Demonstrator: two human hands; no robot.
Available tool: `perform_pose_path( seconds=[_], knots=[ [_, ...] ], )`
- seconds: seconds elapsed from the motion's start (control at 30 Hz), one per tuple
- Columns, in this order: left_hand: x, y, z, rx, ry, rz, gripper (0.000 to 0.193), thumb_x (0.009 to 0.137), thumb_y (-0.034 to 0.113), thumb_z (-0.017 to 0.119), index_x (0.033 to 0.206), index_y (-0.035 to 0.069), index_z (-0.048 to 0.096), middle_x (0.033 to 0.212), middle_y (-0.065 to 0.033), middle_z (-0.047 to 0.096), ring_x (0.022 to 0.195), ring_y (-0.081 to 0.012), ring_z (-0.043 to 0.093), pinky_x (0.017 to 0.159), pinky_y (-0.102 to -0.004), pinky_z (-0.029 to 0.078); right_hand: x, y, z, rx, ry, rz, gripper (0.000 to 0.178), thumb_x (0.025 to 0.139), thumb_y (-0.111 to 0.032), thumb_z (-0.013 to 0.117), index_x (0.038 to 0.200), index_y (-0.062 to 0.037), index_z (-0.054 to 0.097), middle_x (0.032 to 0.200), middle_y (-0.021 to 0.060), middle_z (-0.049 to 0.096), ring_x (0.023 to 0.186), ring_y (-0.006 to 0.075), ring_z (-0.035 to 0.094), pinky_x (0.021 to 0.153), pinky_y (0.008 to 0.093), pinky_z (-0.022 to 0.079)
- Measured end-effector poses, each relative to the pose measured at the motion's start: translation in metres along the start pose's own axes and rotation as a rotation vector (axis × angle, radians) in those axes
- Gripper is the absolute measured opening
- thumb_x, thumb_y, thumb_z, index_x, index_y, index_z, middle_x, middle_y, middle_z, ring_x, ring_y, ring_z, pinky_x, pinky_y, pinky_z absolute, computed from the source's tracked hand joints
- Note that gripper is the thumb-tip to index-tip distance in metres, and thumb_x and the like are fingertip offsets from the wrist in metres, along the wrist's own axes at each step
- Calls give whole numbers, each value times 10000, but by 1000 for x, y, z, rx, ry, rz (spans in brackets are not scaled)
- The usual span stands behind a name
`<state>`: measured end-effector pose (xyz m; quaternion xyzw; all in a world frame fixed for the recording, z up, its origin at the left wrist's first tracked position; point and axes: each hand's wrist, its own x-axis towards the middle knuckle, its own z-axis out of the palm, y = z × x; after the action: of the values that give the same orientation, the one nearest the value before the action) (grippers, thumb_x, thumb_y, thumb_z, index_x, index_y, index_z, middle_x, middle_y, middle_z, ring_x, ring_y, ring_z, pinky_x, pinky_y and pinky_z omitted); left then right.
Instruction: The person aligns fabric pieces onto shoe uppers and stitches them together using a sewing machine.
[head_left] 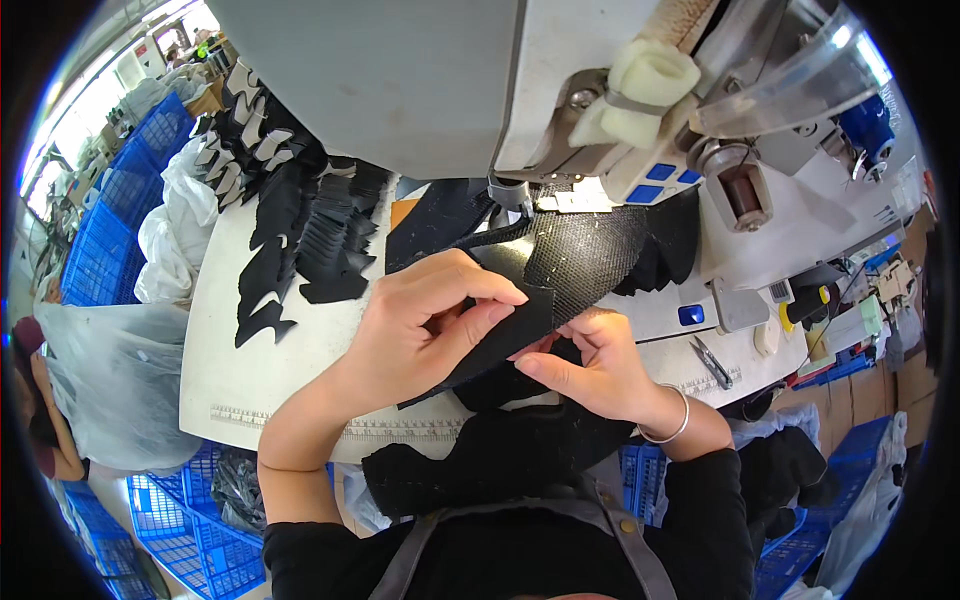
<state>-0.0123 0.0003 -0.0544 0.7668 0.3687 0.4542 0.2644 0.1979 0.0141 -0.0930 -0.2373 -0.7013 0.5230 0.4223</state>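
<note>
My left hand (425, 325) pinches the upper edge of a smooth black leather-like piece (515, 328) between thumb and forefinger. Thumb and fingers of my right hand (592, 368) close on the lower right part of the same piece. Just beyond, a shiny black textured piece (590, 255) lies below the head of a sewing machine (440, 80); whether the two pieces are joined I cannot tell. The machine's foot area (512, 200) is lit and partly hidden by the material. A larger black piece (500, 450) lies across my lap at the table's near edge.
Stacked black cut pieces (335, 235) lie on the white table (215, 350) to the left. Tweezers or snips (711, 362) rest at the right, near a ruler strip (390, 430). Blue crates (200, 510) and a plastic bag (115, 385) stand left. A thread spool (742, 195) sits on the machine.
</note>
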Motion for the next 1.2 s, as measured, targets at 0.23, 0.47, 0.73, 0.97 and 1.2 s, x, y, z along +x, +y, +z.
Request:
perform_pose_path(
  seconds=[0.23,0.47,0.73,0.97,1.2],
  knots=[
    [-2,-5,9,54,42,87,275,767,-12,746,1033,59,731,781,-12,564,611,-72,468,515,-225,343,-2,12,-4,-61,5,0,227,876,-216,726,924,0,677,740,44,674,644,86,602,595,245,464],
    [-3,-11,13,142,47,195,316,765,7,758,1068,90,717,797,-27,574,590,-107,512,508,-250,414,-2,0,-1,43,49,88,288,938,-248,640,825,14,683,696,52,672,630,80,603,588,231,471],
    [20,-12,8,516,335,208,555,671,334,853,1082,46,616,965,-101,608,764,-247,594,677,-341,480,-3,-6,-10,-4,46,188,407,971,-261,572,698,26,667,625,62,655,548,79,592,525,217,469],
    [46,-15,-10,96,-192,-355,321,802,235,802,820,-16,602,695,53,475,633,-22,371,525,-217,305,-6,-1,-10,58,91,188,419,970,-267,584,678,25,656,624,64,653,548,78,586,517,220,466],
    [65,-38,-21,-17,-376,-191,431,857,378,724,721,-12,600,571,27,335,549,-64,324,495,-300,267,-4,-4,3,232,50,252,422,980,-286,571,708,22,669,644,54,662,569,72,589,526,211,460]
  ],
)
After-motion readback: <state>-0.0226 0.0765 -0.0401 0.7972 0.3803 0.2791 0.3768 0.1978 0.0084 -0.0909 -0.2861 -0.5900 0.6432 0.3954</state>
